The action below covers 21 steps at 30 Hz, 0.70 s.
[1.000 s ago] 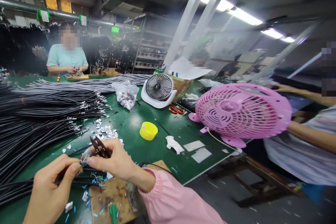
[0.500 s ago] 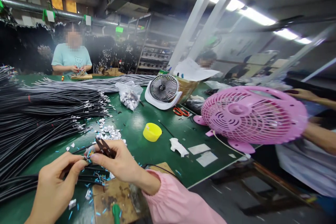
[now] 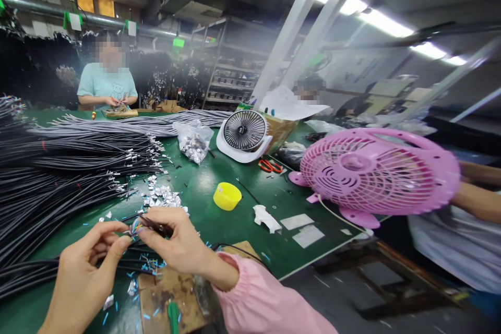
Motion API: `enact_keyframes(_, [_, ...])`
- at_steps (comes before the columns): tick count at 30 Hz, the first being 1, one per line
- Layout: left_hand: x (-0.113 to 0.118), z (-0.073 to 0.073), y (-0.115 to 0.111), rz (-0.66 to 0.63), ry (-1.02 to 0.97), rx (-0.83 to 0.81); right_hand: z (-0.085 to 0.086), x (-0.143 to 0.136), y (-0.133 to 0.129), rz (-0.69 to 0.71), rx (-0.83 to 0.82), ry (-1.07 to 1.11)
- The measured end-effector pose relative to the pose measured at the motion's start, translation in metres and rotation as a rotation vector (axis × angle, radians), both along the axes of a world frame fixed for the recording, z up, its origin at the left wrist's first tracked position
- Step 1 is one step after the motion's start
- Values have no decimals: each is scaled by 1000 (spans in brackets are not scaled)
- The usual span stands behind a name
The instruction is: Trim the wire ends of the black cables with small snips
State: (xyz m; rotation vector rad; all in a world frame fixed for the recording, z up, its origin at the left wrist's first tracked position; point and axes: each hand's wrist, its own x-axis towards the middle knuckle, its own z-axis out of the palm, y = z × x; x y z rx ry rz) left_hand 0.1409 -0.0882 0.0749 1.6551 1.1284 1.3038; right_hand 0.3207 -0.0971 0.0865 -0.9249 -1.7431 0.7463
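Observation:
My left hand pinches the end of a black cable between thumb and forefinger. Thin coloured wires fan out of that end toward the other hand. Dark metal snips lie in my right hand, their jaws close beside the wires; the fingers hide most of the handles. Whether the blades touch a wire I cannot tell. Under both hands, blue clippings and more black cables lie on the green table. Crumpled foil bits are heaped just beyond.
Bundles of black cables cover the left side. A yellow ring, a clear bag, orange-handled scissors, a white fan and a pink fan stand ahead and right. A wooden board lies nearest. One person sits opposite.
The snips have tipped down from pointing upward with their blades apart, and now sit lower against the wires. The coloured wires show more spread. Both hands have barely shifted.

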Motion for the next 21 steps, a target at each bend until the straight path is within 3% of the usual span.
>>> enact_keyframes(3, [1, 4, 1, 20, -8, 26, 8, -1, 0, 12, -95, 33])
enact_keyframes(8, [4, 3, -1, 21, 53, 137, 6, -1, 3, 216, -392, 213])
enact_keyframes(14, [-3, -2, 3, -128, 141, 241, 4, -4, 3, 229, -601, 328])
enact_keyframes(17, [-4, 6, 6, -262, 117, 166, 10, -7, 1, 163, -585, 310])
enact_keyframes(21, [-2, 19, 7, -299, -41, 53, 15, -9, -2, -79, -356, 255])
